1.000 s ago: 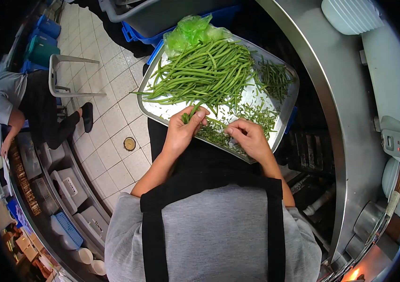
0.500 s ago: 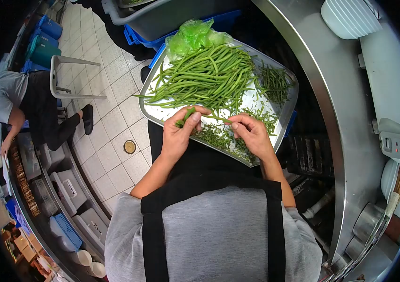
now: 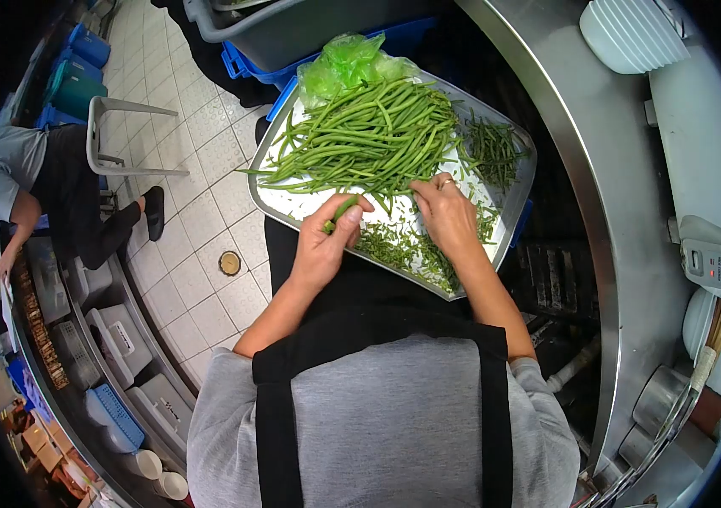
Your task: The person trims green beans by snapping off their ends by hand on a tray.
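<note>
My left hand (image 3: pixel 325 241) is closed around short lengths of green bean (image 3: pixel 339 213), whose ends show between thumb and fingers. It hovers over the tray's near left edge. My right hand (image 3: pixel 448 213) is pinched at the near right edge of a big heap of long green beans (image 3: pixel 369 135); what its fingertips hold is hidden. Both hands are over a metal tray (image 3: pixel 259 196) on my lap. Small trimmed bits (image 3: pixel 390 245) lie scattered near me on the tray. Darker, thin beans (image 3: pixel 492 148) sit in its right corner, and a green plastic bag (image 3: pixel 348 68) lies behind the heap.
A grey tub (image 3: pixel 293 34) stands beyond the tray. To the right runs a steel counter (image 3: pixel 581 127) with stacked white bowls (image 3: pixel 632 34). At left, another person (image 3: pixel 47 178) sits bent beside a stool (image 3: pixel 102 140) and shelves with bins (image 3: pixel 123 334). A drain (image 3: pixel 230 263) is in the tiled floor.
My right hand has moved away from my left, up to the edge of the bean heap. The bean stretched between both hands is gone from there. My left hand has stayed nearly in place.
</note>
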Demonstrator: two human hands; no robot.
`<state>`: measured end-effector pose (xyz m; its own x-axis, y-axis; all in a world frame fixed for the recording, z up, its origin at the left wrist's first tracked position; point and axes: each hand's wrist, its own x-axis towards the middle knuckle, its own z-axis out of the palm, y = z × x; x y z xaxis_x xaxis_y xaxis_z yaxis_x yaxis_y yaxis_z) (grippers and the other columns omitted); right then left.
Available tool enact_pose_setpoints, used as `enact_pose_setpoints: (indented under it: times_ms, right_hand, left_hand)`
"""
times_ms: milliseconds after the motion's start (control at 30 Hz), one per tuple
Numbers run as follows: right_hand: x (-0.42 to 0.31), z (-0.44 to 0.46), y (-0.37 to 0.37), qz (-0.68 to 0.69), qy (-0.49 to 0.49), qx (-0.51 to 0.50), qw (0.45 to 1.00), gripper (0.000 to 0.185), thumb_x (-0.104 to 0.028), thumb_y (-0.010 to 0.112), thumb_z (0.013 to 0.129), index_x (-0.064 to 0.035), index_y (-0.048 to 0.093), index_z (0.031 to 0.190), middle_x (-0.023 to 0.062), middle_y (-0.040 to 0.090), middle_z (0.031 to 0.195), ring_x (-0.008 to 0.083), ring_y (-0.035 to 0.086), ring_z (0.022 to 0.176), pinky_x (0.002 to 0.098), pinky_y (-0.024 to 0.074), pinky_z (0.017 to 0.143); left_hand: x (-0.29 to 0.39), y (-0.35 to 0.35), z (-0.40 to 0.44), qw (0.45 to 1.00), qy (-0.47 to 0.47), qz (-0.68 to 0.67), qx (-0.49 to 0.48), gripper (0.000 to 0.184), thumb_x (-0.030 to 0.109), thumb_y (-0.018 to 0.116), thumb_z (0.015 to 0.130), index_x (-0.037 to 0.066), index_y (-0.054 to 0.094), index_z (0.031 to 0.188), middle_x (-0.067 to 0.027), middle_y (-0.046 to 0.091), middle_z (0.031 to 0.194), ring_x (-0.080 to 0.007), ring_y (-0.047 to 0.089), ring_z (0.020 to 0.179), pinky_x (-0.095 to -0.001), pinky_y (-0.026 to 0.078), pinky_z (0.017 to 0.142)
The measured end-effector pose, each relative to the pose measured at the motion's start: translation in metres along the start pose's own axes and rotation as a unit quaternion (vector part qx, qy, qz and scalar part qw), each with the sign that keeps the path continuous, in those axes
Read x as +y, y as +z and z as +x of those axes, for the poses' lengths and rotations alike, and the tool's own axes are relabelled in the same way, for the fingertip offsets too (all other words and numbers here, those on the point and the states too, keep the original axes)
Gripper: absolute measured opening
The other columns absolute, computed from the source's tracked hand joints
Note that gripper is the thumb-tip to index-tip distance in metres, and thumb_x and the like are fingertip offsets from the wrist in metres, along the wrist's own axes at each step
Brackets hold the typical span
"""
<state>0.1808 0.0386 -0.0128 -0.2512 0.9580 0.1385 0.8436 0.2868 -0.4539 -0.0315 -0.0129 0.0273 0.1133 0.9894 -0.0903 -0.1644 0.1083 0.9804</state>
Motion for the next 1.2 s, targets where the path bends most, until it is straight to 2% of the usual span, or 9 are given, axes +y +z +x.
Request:
enact_pose_setpoints:
  times_ms: [67,133,200,233,333,467,667,933,1200]
  right_hand:
    - [0.004,0.003,0.008,-0.046,-0.023,-0.002,0.999,0.015,-0.011,0.068,0.08,-0.0098,0.069,0.095,0.0109,0.056,0.087,0.0304,0.062,0.075,0.0424,0.0514,0.063]
    - [-0.002,0.001,0.006,-0.081,-0.036,-0.022,0.996,0.012,-0.011,0.069,0.08,-0.0079,0.068,0.092,0.0109,0.056,0.087,0.0308,0.062,0.074,0.0427,0.0513,0.063]
    - [-0.012,-0.011,-0.002,-0.009,-0.068,-0.025,0.997,0.01,-0.011,0.069,0.079,-0.0053,0.066,0.088,0.0109,0.058,0.089,0.0317,0.062,0.075,0.0417,0.0518,0.065]
    - [-0.017,-0.017,-0.006,0.031,-0.086,-0.031,0.995,0.011,-0.01,0.07,0.079,-0.0051,0.066,0.088,0.0109,0.059,0.09,0.0317,0.063,0.076,0.0413,0.0519,0.066]
    - [-0.026,-0.029,-0.023,0.106,-0.094,-0.052,0.989,0.01,-0.009,0.069,0.081,-0.0043,0.066,0.089,0.0103,0.063,0.091,0.0306,0.063,0.078,0.0391,0.0519,0.069]
    - [-0.022,-0.035,-0.037,0.145,-0.068,-0.072,0.984,0.013,-0.01,0.068,0.082,-0.0049,0.067,0.094,0.0108,0.065,0.085,0.0294,0.064,0.075,0.0371,0.0512,0.067]
    - [-0.007,-0.037,-0.039,0.212,-0.028,-0.027,0.976,0.013,-0.01,0.066,0.085,-0.0024,0.07,0.095,0.0118,0.064,0.078,0.0262,0.061,0.067,0.0346,0.0478,0.061]
    - [-0.02,-0.033,-0.045,0.222,0.007,-0.062,0.973,0.008,-0.008,0.066,0.083,-0.0006,0.065,0.086,0.0103,0.059,0.073,0.0226,0.059,0.062,0.0331,0.046,0.057]
    - [-0.026,-0.034,-0.043,0.159,-0.053,-0.038,0.985,0.007,-0.006,0.066,0.08,-0.0013,0.063,0.084,0.0107,0.06,0.076,0.0249,0.061,0.064,0.0336,0.0491,0.06]
  left_hand:
    - [-0.005,0.002,-0.002,0.999,-0.045,0.017,-0.01,0.022,0.023,0.054,0.099,0.002,0.062,0.102,0.0038,0.052,0.068,-0.0055,0.048,0.062,-0.0218,0.039,0.058]
    - [-0.01,0.007,0.001,0.993,0.037,0.112,0.003,0.016,0.017,0.06,0.095,0.004,0.063,0.103,-0.0003,0.059,0.069,-0.009,0.052,0.058,-0.0258,0.043,0.056]
    - [-0.011,0.009,0.0,0.972,0.084,0.221,0.007,0.016,0.014,0.063,0.092,0.004,0.063,0.104,-0.0048,0.064,0.072,-0.013,0.057,0.058,-0.0283,0.046,0.057]
    - [-0.012,0.007,0.001,0.961,0.08,0.263,-0.022,0.022,0.006,0.068,0.084,0.006,0.065,0.106,-0.0103,0.063,0.078,-0.0225,0.063,0.066,-0.0328,0.05,0.062]
    - [-0.018,0.009,0.002,0.912,0.15,0.375,-0.071,0.033,0.001,0.069,0.075,0.007,0.065,0.107,-0.0109,0.06,0.083,-0.0295,0.062,0.073,-0.0364,0.051,0.064]
    - [-0.018,0.013,0.008,0.888,0.12,0.417,-0.151,0.036,-0.002,0.068,0.071,0.007,0.065,0.105,-0.0123,0.056,0.086,-0.0328,0.061,0.077,-0.042,0.05,0.066]
    - [-0.015,0.009,0.008,0.909,0.101,0.383,-0.132,0.028,0.0,0.066,0.075,0.005,0.064,0.102,-0.0136,0.058,0.088,-0.0351,0.061,0.081,-0.0425,0.05,0.069]
    - [-0.009,0.012,0.01,0.927,0.069,0.345,-0.133,0.021,0.001,0.065,0.081,0.001,0.064,0.102,-0.0154,0.06,0.086,-0.0352,0.06,0.081,-0.0395,0.048,0.072]
    - [-0.013,0.014,0.012,0.924,0.079,0.336,-0.166,0.016,0.008,0.065,0.084,0.0,0.063,0.098,-0.0168,0.062,0.087,-0.0363,0.061,0.083,-0.0419,0.048,0.072]
